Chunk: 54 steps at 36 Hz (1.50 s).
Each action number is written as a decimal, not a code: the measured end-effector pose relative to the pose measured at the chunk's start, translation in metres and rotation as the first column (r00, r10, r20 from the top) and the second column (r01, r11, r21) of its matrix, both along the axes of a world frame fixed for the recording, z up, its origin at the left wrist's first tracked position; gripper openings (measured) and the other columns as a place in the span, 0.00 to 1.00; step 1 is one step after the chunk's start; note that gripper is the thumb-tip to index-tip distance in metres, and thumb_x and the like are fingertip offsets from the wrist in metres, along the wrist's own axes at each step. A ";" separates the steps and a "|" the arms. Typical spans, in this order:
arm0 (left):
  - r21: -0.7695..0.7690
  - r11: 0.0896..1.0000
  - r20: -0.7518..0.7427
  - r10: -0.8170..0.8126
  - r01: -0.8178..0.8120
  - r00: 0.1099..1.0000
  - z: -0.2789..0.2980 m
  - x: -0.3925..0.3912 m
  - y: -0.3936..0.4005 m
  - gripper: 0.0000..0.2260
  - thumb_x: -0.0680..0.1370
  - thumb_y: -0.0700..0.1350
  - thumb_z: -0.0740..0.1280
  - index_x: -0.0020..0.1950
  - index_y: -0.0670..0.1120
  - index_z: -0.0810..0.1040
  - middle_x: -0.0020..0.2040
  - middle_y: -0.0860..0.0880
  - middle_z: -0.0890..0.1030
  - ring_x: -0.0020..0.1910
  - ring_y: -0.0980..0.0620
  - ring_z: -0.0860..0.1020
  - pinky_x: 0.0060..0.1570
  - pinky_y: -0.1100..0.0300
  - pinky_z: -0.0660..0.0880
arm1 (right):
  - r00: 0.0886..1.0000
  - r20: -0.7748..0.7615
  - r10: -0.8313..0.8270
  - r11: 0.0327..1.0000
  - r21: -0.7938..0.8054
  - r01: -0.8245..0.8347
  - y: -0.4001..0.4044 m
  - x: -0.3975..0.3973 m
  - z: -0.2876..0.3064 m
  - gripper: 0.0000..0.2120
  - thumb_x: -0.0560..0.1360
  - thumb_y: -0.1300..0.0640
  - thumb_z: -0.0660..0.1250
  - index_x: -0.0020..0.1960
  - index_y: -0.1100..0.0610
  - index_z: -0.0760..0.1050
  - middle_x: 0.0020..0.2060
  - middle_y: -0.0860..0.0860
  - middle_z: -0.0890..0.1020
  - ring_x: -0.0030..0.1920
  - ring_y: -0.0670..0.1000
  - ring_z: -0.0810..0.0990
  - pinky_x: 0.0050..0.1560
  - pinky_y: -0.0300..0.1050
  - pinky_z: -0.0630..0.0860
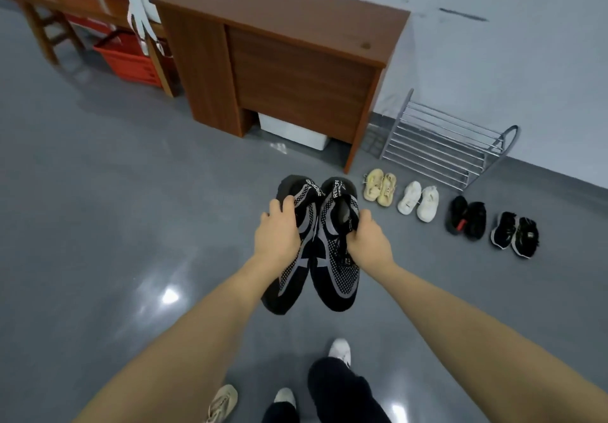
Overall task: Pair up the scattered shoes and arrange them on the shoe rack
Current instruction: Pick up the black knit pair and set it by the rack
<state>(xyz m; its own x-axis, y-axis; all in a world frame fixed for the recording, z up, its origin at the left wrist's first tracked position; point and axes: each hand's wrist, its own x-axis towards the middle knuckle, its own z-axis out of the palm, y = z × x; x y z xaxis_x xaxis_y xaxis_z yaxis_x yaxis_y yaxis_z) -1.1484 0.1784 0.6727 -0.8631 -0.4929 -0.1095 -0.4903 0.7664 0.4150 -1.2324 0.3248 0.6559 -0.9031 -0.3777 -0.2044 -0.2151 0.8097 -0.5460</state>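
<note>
I hold two large black-and-grey knit shoes side by side above the floor, toes pointing toward me. My left hand (279, 235) grips the left shoe (289, 277) at its opening, and my right hand (368, 241) grips the right shoe (332, 274) at its collar. Against the wall at the right stands a silver metal shoe rack (441, 146), with nothing on its bars. In front of it, paired on the floor in a row, are beige shoes (380, 189), white shoes (418, 201), black shoes with a red tag (466, 218) and black shoes with white soles (515, 234).
A brown wooden cabinet (289, 60) stands left of the rack, a white box (292, 131) under it. Further left are a wooden bench (39, 11) and a red basket (128, 58). A lone beige sandal (223, 403) lies by my feet. Grey floor spreads to the left.
</note>
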 end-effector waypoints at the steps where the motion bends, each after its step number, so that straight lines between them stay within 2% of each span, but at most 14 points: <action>1: 0.000 1.000 0.007 -0.010 0.010 1.000 -0.003 -0.010 0.001 0.26 0.77 0.34 0.58 0.74 0.45 0.55 0.63 0.42 0.65 0.55 0.44 0.69 0.42 0.59 0.68 | 1.000 0.001 -0.006 1.000 0.003 0.006 0.002 -0.009 -0.003 0.06 0.74 0.65 0.56 0.50 0.58 0.61 0.43 0.55 0.73 0.42 0.57 0.74 0.36 0.48 0.68; 9: 0.011 0.998 0.093 -0.061 0.060 0.994 -0.022 -0.107 0.010 0.26 0.78 0.35 0.59 0.74 0.44 0.55 0.64 0.43 0.65 0.57 0.44 0.70 0.46 0.57 0.71 | 1.000 0.022 -0.011 1.000 0.026 0.010 0.015 -0.096 -0.024 0.06 0.74 0.64 0.56 0.50 0.59 0.63 0.46 0.56 0.74 0.43 0.58 0.74 0.38 0.48 0.69; 14: -0.008 0.994 0.134 -0.104 0.106 0.985 -0.032 -0.197 0.023 0.25 0.78 0.35 0.58 0.74 0.44 0.55 0.63 0.42 0.65 0.56 0.44 0.70 0.44 0.58 0.71 | 0.998 0.046 -0.037 0.998 0.053 0.034 0.032 -0.176 -0.031 0.08 0.75 0.64 0.56 0.54 0.61 0.65 0.48 0.56 0.74 0.46 0.60 0.76 0.41 0.50 0.72; 18: -0.016 0.989 0.159 -0.140 0.144 0.977 -0.039 -0.265 0.036 0.26 0.78 0.35 0.59 0.74 0.44 0.55 0.64 0.42 0.64 0.57 0.43 0.69 0.47 0.55 0.74 | 0.997 0.051 -0.056 0.996 0.073 0.052 0.045 -0.239 -0.034 0.11 0.74 0.64 0.56 0.56 0.61 0.65 0.49 0.57 0.75 0.47 0.61 0.76 0.45 0.54 0.74; 27: -0.010 0.979 0.182 -0.198 0.203 0.963 -0.061 -0.371 0.057 0.28 0.77 0.34 0.60 0.74 0.45 0.54 0.62 0.42 0.64 0.55 0.44 0.69 0.44 0.57 0.73 | 0.996 0.023 -0.082 0.985 0.153 0.077 0.066 -0.338 -0.051 0.09 0.75 0.66 0.54 0.55 0.61 0.64 0.50 0.58 0.74 0.44 0.62 0.76 0.41 0.53 0.72; 31: -0.001 0.976 0.204 -0.215 0.220 0.955 -0.073 -0.408 0.056 0.28 0.76 0.33 0.59 0.74 0.45 0.54 0.62 0.42 0.64 0.54 0.44 0.69 0.41 0.58 0.71 | 0.999 -0.012 -0.044 0.964 0.263 0.046 0.067 -0.372 -0.061 0.10 0.76 0.66 0.54 0.58 0.61 0.64 0.55 0.57 0.72 0.44 0.62 0.76 0.37 0.50 0.68; 34: 0.018 0.972 0.230 -0.233 0.235 0.945 -0.082 -0.438 0.053 0.27 0.76 0.33 0.59 0.73 0.45 0.55 0.62 0.42 0.64 0.55 0.44 0.69 0.43 0.56 0.73 | 0.999 -0.040 -0.013 0.944 0.328 0.025 0.067 -0.399 -0.069 0.11 0.77 0.66 0.55 0.59 0.61 0.64 0.57 0.56 0.70 0.42 0.60 0.76 0.34 0.49 0.67; 38: 0.055 0.963 0.231 -0.269 0.263 0.935 -0.093 -0.481 0.048 0.26 0.76 0.33 0.59 0.73 0.45 0.57 0.61 0.41 0.65 0.56 0.42 0.69 0.46 0.54 0.73 | 0.997 -0.045 -0.070 0.939 0.334 0.081 0.064 -0.434 -0.081 0.13 0.77 0.66 0.56 0.61 0.61 0.64 0.58 0.57 0.68 0.43 0.61 0.76 0.35 0.52 0.71; 40: 0.079 0.958 0.234 -0.286 0.275 0.929 -0.102 -0.501 0.046 0.26 0.76 0.33 0.59 0.73 0.45 0.57 0.61 0.41 0.65 0.56 0.42 0.69 0.45 0.54 0.72 | 0.992 -0.026 -0.121 0.939 0.320 0.123 0.061 -0.450 -0.090 0.12 0.76 0.67 0.56 0.60 0.61 0.64 0.58 0.57 0.68 0.40 0.61 0.75 0.35 0.52 0.71; 45: 0.139 0.951 0.266 -0.306 0.277 0.914 -0.137 -0.550 0.038 0.25 0.77 0.34 0.59 0.73 0.45 0.57 0.62 0.42 0.66 0.57 0.42 0.69 0.48 0.53 0.72 | 0.976 0.041 -0.213 0.943 0.270 0.194 0.053 -0.494 -0.126 0.13 0.75 0.67 0.56 0.59 0.61 0.64 0.59 0.58 0.67 0.39 0.61 0.74 0.35 0.51 0.68; 47: 0.174 0.947 0.276 -0.311 0.270 0.910 -0.154 -0.566 0.038 0.25 0.77 0.34 0.58 0.74 0.45 0.57 0.63 0.42 0.66 0.59 0.41 0.69 0.52 0.51 0.73 | 0.966 0.095 -0.239 0.946 0.250 0.209 0.054 -0.507 -0.144 0.14 0.75 0.66 0.55 0.60 0.60 0.64 0.57 0.58 0.69 0.43 0.62 0.75 0.37 0.51 0.69; 50: 0.227 0.938 0.289 -0.323 0.263 0.901 -0.187 -0.589 0.038 0.25 0.77 0.35 0.57 0.74 0.46 0.57 0.63 0.42 0.66 0.59 0.40 0.70 0.54 0.49 0.72 | 0.940 0.170 -0.295 0.939 0.232 0.253 0.061 -0.523 -0.179 0.13 0.75 0.66 0.55 0.59 0.61 0.65 0.55 0.58 0.73 0.49 0.62 0.76 0.42 0.50 0.70; 54: 0.312 0.924 0.296 -0.316 0.222 0.901 -0.249 -0.621 0.042 0.28 0.77 0.33 0.56 0.75 0.48 0.58 0.61 0.42 0.67 0.56 0.40 0.72 0.55 0.48 0.74 | 0.910 0.243 -0.336 0.931 0.232 0.281 0.072 -0.544 -0.241 0.15 0.75 0.66 0.55 0.61 0.60 0.66 0.54 0.57 0.75 0.51 0.60 0.76 0.44 0.50 0.71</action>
<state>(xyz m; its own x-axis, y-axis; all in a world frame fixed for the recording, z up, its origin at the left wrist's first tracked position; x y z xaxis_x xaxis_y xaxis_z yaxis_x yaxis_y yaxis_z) -1.7695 0.2208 0.4236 -0.8467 -0.1589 -0.5079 -0.4263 0.7737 0.4687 -1.7764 0.3971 0.4146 -0.8660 -0.0195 -0.4997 0.1981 0.9041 -0.3787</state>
